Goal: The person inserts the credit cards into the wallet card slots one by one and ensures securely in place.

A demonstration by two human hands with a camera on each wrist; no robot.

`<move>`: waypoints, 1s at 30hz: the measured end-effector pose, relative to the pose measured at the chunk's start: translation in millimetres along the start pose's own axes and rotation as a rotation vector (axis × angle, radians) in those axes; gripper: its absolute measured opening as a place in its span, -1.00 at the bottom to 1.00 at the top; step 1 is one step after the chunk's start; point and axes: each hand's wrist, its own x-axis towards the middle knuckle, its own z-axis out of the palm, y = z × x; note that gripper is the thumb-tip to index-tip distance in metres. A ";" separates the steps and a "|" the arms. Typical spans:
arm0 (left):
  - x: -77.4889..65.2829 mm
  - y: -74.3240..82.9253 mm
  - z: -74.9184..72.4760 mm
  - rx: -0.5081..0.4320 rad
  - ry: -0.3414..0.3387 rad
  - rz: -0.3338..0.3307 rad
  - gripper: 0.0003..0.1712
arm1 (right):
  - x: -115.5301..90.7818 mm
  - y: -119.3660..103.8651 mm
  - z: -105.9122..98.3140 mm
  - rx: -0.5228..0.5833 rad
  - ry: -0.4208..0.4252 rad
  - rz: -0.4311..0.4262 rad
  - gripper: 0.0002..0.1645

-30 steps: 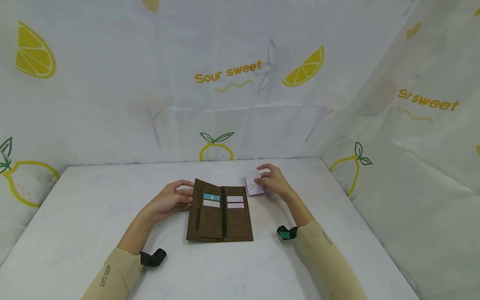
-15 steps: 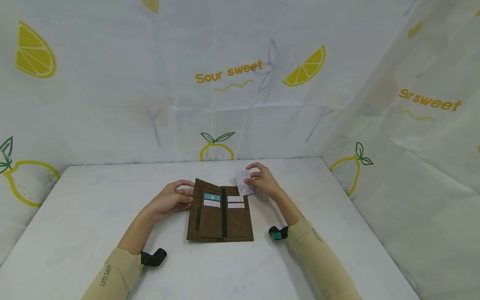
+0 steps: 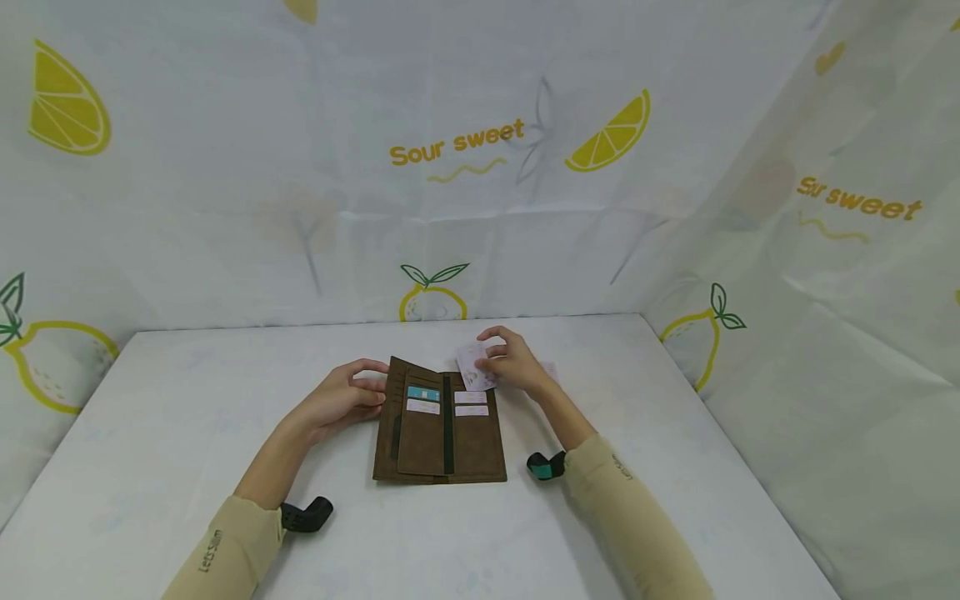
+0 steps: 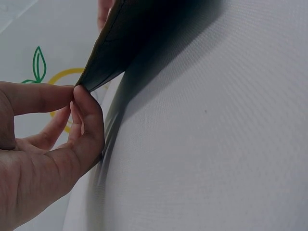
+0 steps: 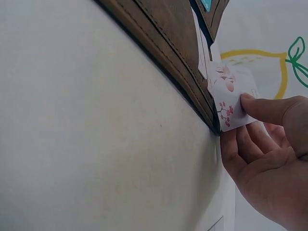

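Note:
A brown wallet [image 3: 478, 454] lies unfolded on the table, its left side raised. My left hand [image 3: 343, 402] pinches the wallet's left edge between thumb and fingers; the left wrist view shows the dark underside of that flap [image 4: 108, 50]. A white card with a pink blossom print [image 5: 230, 91] is held between the thumb and fingers of my right hand [image 3: 510, 362]. The card is over the top of the wallet's right half, above two pale cards [image 3: 471, 404] in its slots. A blue card [image 3: 423, 393] and a pale card [image 3: 423, 407] sit in the left-half slots.
Partly behind my right hand, another pale card [image 3: 551, 369] lies on the white table [image 3: 420, 542]. A lemon-print cloth [image 3: 337, 250] stands behind the table and along its right side.
My right hand has moved left with the card, from beside the wallet to over its upper right part. The left hand and the wallet have stayed in place.

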 end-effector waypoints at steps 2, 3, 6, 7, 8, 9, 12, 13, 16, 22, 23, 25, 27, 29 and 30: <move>0.3 -0.2 0.0 0.001 -0.001 -0.001 -0.38 | 0.3 -0.7 1.8 0.005 -0.001 0.000 -0.43; 0.4 -0.3 0.0 0.002 0.000 -0.002 -0.38 | 0.5 -1.1 2.8 0.007 -0.002 -0.002 -0.43; 0.7 -0.4 0.1 0.007 0.001 -0.005 -0.38 | 1.3 -2.4 5.8 0.010 0.002 0.000 -0.44; 0.8 -0.4 0.2 0.009 0.002 -0.005 -0.37 | 1.7 -2.8 6.9 0.006 0.005 0.001 -0.44; 0.9 -0.4 0.3 0.011 0.005 -0.005 -0.37 | 2.2 -3.1 7.9 0.000 0.006 0.001 -0.44; 0.9 -0.3 0.3 0.013 0.006 -0.005 -0.37 | 2.7 -3.4 9.0 -0.007 0.008 0.002 -0.45; 0.8 -0.2 0.6 0.013 0.009 -0.006 -0.38 | 4.1 -4.0 12.0 -0.031 0.021 0.008 -0.45; 0.7 -0.1 0.6 0.014 0.009 -0.006 -0.38 | 4.7 -4.0 12.8 -0.036 0.024 0.009 -0.46; 0.4 0.0 0.5 0.011 0.009 -0.006 -0.37 | 5.8 -3.7 15.1 -0.055 0.036 0.021 -0.47; 0.2 0.6 0.6 0.014 0.009 -0.004 -0.35 | 5.6 -2.6 16.7 -0.122 0.047 0.032 -0.47; 0.2 0.8 0.8 0.013 0.009 -0.005 -0.35 | 5.1 -2.7 16.5 -0.131 0.047 0.033 -0.47; -0.1 1.1 1.2 0.013 0.010 -0.005 -0.34 | 3.7 -3.1 15.8 -0.147 0.045 0.030 -0.46; -0.2 1.2 1.3 0.012 0.011 -0.006 -0.35 | 2.2 -2.9 14.8 -0.173 0.048 0.027 -0.47; 0.0 0.9 1.4 0.011 0.013 -0.006 -0.35 | 1.1 -1.7 13.1 -0.203 0.050 0.021 -0.47; 0.1 0.7 1.4 0.011 0.013 -0.007 -0.35 | 0.7 -0.8 12.1 -0.216 0.051 0.019 -0.47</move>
